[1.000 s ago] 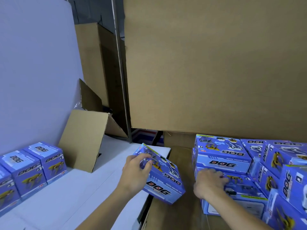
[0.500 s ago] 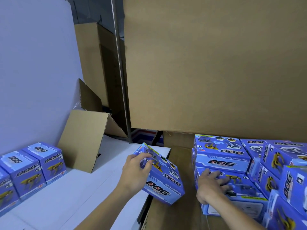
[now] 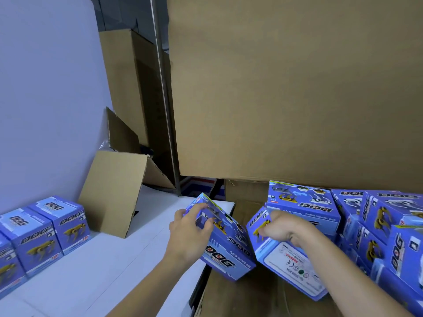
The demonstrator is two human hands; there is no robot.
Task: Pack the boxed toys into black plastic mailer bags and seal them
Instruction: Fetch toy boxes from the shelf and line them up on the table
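I am gripping one blue toy box (image 3: 225, 245) in my left hand (image 3: 190, 234), fingers curled over its upper edge, holding it tilted at the corner of the white table (image 3: 109, 266). My right hand (image 3: 283, 227) is clutching a second toy box (image 3: 283, 259) from above, tipping it out of the stack of boxes (image 3: 343, 216) inside the big brown carton (image 3: 297, 88). I am judging these cartons as light, stiff thin card, a little slick with print, so I am taking them by opposite edges near a corner rather than squeezing the faces, which could dent. I am reading "DOG" and "FUNNY MOVING DOG" on the sides, "TOP" on one lid, and a red "WARNING" with a CE mark on the white underside label. More boxes are standing in a row (image 3: 43, 234) on the table's left side. I am seeing no black mailer bags here.
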